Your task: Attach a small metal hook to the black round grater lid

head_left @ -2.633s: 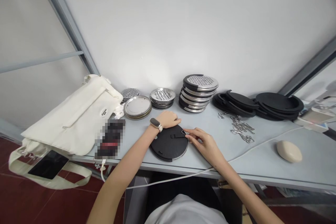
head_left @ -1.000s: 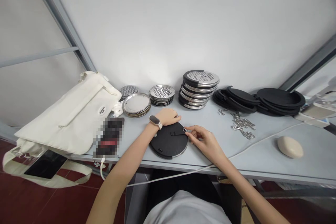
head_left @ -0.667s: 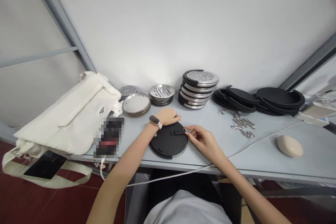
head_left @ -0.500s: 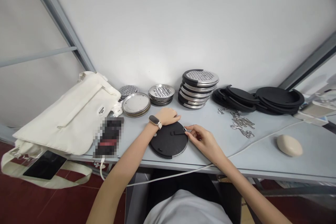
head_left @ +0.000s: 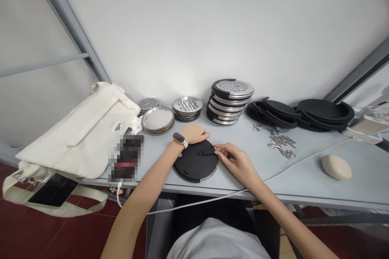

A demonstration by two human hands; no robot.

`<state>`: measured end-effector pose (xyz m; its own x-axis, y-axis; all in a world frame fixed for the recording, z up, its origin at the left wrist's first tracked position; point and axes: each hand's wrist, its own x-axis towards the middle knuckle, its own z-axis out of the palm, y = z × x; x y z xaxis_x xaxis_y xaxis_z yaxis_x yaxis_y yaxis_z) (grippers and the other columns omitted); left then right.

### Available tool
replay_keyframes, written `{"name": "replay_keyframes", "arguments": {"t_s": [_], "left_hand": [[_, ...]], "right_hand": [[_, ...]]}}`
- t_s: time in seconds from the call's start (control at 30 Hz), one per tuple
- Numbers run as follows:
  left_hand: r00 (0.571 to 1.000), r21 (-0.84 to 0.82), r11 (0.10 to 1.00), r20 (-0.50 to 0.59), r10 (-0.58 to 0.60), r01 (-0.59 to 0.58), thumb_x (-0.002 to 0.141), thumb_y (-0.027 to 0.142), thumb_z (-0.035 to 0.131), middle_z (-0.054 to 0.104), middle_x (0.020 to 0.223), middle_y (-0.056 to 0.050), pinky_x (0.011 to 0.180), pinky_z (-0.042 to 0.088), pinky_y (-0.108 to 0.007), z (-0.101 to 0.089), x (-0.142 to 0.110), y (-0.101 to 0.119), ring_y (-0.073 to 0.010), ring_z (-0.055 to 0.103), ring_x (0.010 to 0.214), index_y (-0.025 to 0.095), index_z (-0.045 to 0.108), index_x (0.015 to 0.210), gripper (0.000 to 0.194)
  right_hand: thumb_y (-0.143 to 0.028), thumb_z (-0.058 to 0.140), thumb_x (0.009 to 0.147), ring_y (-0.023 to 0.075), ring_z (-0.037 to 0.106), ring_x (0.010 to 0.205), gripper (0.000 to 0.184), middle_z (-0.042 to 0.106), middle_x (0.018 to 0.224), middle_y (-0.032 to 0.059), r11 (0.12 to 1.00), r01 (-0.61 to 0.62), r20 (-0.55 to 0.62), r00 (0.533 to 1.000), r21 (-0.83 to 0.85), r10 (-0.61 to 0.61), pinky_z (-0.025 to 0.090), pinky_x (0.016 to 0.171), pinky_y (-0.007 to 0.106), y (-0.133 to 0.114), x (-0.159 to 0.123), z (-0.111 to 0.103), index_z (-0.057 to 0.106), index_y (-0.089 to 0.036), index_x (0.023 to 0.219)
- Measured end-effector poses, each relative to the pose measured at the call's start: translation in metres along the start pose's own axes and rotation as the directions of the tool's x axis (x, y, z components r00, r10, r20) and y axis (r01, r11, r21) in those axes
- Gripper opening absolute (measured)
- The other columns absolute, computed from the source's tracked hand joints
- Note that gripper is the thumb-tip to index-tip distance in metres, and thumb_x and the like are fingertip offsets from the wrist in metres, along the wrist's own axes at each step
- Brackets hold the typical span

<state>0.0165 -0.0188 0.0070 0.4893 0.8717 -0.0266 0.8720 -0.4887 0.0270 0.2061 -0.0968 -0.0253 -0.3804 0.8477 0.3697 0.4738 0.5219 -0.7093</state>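
Left hand (head_left: 195,133) is laid over the far edge of the disc (head_left: 194,166), fingers loosely curled; can't tell if it grips. The disc lies flat on the table (head_left: 243,135), between the 2 hands: round, black, 1 pale dot (head_left: 180,155) at left, a narrow strip (head_left: 206,153) running right from the middle, silver rim (head_left: 210,175) lower right. And the right hand (head_left: 234,158), at the disc's right edge, pinches a small hook (head_left: 214,149).

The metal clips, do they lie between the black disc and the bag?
No: the metal clips lie right of the black disc, the bag left of it.
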Motion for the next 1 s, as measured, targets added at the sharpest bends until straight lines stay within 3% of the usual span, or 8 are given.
{"name": "replay_keyframes", "arguments": {"t_s": [0.23, 0.43, 0.67, 0.83, 1.0], "left_hand": [[1.000, 0.025, 1.000, -0.002, 0.010, -0.010, 0.091, 0.045, 0.027, 0.069, 0.089, -0.013, 0.071, 0.040, -0.033, -0.0001, 0.0005, -0.0002, -0.0230, 0.061, 0.081, 0.016, 0.070, 0.084, 0.053], [1.000, -0.006, 1.000, 0.005, -0.008, 0.008, 0.091, 0.049, 0.024, 0.069, 0.090, -0.011, 0.073, 0.040, -0.033, 0.0001, -0.0006, -0.0008, -0.0224, 0.060, 0.082, 0.020, 0.070, 0.082, 0.055], [1.000, 0.019, 1.000, -0.009, 0.020, -0.020, 0.091, 0.046, 0.025, 0.068, 0.087, -0.014, 0.071, 0.040, -0.034, 0.0024, 0.0012, -0.0020, -0.0242, 0.061, 0.080, 0.015, 0.071, 0.084, 0.056], [1.000, 0.031, 0.999, -0.014, 0.020, -0.020, 0.090, 0.046, 0.028, 0.068, 0.082, -0.012, 0.069, 0.041, -0.030, 0.0025, 0.0027, -0.0024, -0.0219, 0.062, 0.079, 0.016, 0.070, 0.081, 0.053], [1.000, 0.021, 1.000, -0.020, 0.020, -0.019, 0.090, 0.045, 0.029, 0.068, 0.081, -0.012, 0.069, 0.041, -0.030, 0.0017, 0.0025, -0.0020, -0.0211, 0.062, 0.077, 0.015, 0.070, 0.080, 0.052]], "right_hand": [[-0.033, 0.041, 0.091, 0.0159, 0.056, 0.067, 0.028, 0.058, 0.080, 0.0058, 0.998, -0.012, 0.045, 0.999, 0.055, 0.010, 0.050, 0.063, 0.029, 0.0006, -0.0004, 0.0012, 0.060, -0.020, 0.108], [-0.030, 0.041, 0.091, 0.0158, 0.058, 0.067, 0.033, 0.060, 0.075, 0.0043, 0.998, -0.003, 0.018, 1.000, 0.061, 0.002, 0.050, 0.065, 0.028, 0.0026, -0.0003, 0.0019, 0.054, -0.019, 0.119], [-0.029, 0.042, 0.091, 0.0171, 0.060, 0.075, 0.034, 0.062, 0.080, 0.0046, 0.998, -0.036, 0.015, 0.999, 0.044, 0.036, 0.050, 0.071, 0.029, 0.0012, -0.0005, 0.0002, 0.054, -0.020, 0.121], [-0.027, 0.045, 0.090, 0.0216, 0.057, 0.092, 0.027, 0.064, 0.091, 0.0069, 0.999, 0.012, 0.000, 1.000, -0.046, -0.012, 0.046, 0.085, 0.037, -0.0001, 0.0001, -0.0025, 0.060, -0.023, 0.112], [-0.025, 0.044, 0.090, 0.0187, 0.060, 0.084, 0.027, 0.065, 0.092, 0.0062, 1.000, 0.018, -0.007, 1.000, 0.010, -0.018, 0.047, 0.081, 0.033, 0.0005, 0.0001, -0.0006, 0.058, -0.022, 0.112]]}}
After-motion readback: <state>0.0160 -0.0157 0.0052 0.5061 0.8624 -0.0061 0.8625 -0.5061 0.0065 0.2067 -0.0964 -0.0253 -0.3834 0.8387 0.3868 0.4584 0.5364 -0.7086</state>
